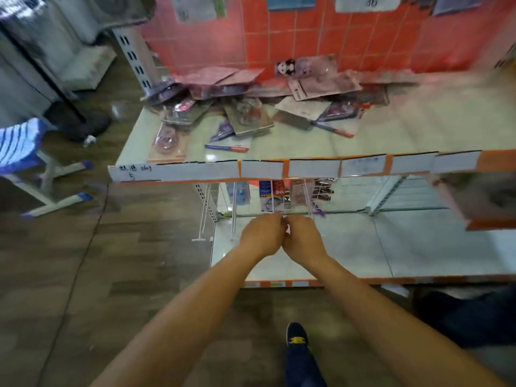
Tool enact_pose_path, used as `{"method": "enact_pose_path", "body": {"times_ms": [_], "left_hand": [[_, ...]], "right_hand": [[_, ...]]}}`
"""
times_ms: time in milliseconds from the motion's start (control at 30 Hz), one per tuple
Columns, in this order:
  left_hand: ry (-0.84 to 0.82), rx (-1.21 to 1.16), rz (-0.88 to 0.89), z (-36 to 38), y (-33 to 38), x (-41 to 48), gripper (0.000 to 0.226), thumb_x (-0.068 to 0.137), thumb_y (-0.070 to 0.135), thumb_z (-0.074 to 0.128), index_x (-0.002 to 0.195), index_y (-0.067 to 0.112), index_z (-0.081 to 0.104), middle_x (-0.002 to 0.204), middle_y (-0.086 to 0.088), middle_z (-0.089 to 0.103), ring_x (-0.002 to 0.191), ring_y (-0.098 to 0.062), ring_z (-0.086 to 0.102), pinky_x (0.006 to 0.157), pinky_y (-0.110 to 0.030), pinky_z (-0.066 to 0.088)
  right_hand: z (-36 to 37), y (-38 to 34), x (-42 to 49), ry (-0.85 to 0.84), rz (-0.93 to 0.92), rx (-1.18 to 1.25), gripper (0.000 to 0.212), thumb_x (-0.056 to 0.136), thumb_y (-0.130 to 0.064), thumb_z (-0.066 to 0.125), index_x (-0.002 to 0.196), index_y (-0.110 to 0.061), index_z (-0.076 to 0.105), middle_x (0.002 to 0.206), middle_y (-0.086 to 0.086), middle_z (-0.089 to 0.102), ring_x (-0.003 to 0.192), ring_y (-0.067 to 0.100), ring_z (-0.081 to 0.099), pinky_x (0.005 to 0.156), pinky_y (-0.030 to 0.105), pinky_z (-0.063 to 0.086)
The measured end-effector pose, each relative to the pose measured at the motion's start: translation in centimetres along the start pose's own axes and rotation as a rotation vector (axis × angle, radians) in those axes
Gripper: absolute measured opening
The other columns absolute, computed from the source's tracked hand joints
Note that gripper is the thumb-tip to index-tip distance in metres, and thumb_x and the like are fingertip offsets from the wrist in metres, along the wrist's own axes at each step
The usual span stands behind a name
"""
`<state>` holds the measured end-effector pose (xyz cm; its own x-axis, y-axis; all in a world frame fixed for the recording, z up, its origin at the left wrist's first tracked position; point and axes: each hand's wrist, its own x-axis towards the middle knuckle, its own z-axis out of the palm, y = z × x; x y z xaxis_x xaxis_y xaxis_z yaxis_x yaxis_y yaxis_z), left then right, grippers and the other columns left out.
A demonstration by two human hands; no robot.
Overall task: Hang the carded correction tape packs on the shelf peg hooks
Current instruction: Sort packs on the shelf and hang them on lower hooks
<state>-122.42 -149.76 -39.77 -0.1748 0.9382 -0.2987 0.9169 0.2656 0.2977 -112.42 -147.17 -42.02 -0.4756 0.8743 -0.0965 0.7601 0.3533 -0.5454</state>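
We reach both arms in under the upper shelf [405,124]. Our left hand [261,237] and right hand [303,238] meet knuckle to knuckle just in front of the hanging packs [272,196], which dangle below that shelf. Both hands show us their backs, with fingers curled inward. The palm sides are hidden, so we cannot tell how tight either grip is or what, if anything, it holds. Bare white peg hooks [198,239] jut out just left of the hands. A loose pile of carded correction tape packs [248,113] lies on top of the upper shelf, against the orange grid wall [349,37]. The lower shelf [432,247] spreads beneath the hands. A blue-striped stool [25,152] stands on the floor at the left.
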Motion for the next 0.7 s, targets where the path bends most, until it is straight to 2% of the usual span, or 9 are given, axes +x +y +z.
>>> {"method": "enact_pose_path", "body": {"times_ms": [67, 167, 267, 367, 533, 700], "left_hand": [[0.049, 0.022, 0.025, -2.9, 1.1, -0.5, 0.028, 0.101, 0.021, 0.038, 0.114, 0.005, 0.056, 0.112, -0.018, 0.064, 0.1, -0.035, 0.061, 0.075, -0.038, 0.046], [0.135, 0.032, 0.082, -6.4, 2.3, -0.4, 0.025, 0.099, 0.015, 0.039, 0.109, 0.004, 0.059, 0.108, -0.017, 0.066, 0.099, -0.035, 0.063, 0.077, -0.038, 0.05], [0.225, -0.019, 0.097, -8.9, 3.1, 0.5, 0.022, 0.098, 0.017, 0.042, 0.103, 0.007, 0.061, 0.103, -0.015, 0.067, 0.094, -0.032, 0.063, 0.069, -0.033, 0.044], [0.313, -0.072, 0.08, -10.7, 4.1, 1.7, 0.022, 0.097, 0.023, 0.043, 0.104, 0.011, 0.06, 0.099, -0.013, 0.067, 0.09, -0.032, 0.061, 0.066, -0.031, 0.036], [0.392, -0.112, 0.086, -12.1, 5.3, 5.1, 0.023, 0.097, 0.028, 0.046, 0.11, 0.017, 0.062, 0.102, -0.008, 0.068, 0.094, -0.029, 0.062, 0.074, -0.035, 0.044], [0.386, -0.149, 0.096, -11.4, 6.3, 7.8, 0.027, 0.094, 0.024, 0.05, 0.116, 0.014, 0.062, 0.109, -0.011, 0.067, 0.102, -0.029, 0.06, 0.085, -0.039, 0.048]], "right_hand": [[-2.6, -1.6, -0.1, 0.079, -0.04, 0.059, 0.021, 0.088, -0.002, 0.054, 0.104, -0.005, 0.067, 0.105, 0.014, 0.067, 0.099, 0.03, 0.06, 0.083, 0.034, 0.046], [-5.6, -3.0, 0.8, 0.171, -0.149, 0.107, 0.024, 0.076, 0.007, 0.051, 0.087, -0.005, 0.068, 0.09, 0.016, 0.07, 0.086, 0.034, 0.062, 0.068, 0.036, 0.046], [-8.1, -3.6, 2.5, 0.238, -0.187, 0.142, 0.024, 0.065, 0.007, 0.048, 0.069, -0.013, 0.06, 0.074, 0.012, 0.067, 0.074, 0.035, 0.06, 0.059, 0.031, 0.035], [-10.3, -3.7, 4.3, 0.268, -0.133, 0.079, 0.02, 0.071, 0.002, 0.048, 0.077, -0.009, 0.064, 0.079, 0.012, 0.065, 0.078, 0.032, 0.056, 0.058, 0.033, 0.035], [-12.5, -2.9, 7.6, 0.328, -0.147, 0.086, 0.027, 0.077, -0.001, 0.052, 0.094, -0.011, 0.07, 0.091, 0.007, 0.068, 0.088, 0.025, 0.057, 0.074, 0.04, 0.048], [-13.2, -0.1, 9.8, 0.403, -0.088, 0.028, 0.03, 0.078, -0.005, 0.06, 0.108, -0.002, 0.065, 0.109, 0.019, 0.063, 0.105, 0.036, 0.054, 0.086, 0.042, 0.043]]}}
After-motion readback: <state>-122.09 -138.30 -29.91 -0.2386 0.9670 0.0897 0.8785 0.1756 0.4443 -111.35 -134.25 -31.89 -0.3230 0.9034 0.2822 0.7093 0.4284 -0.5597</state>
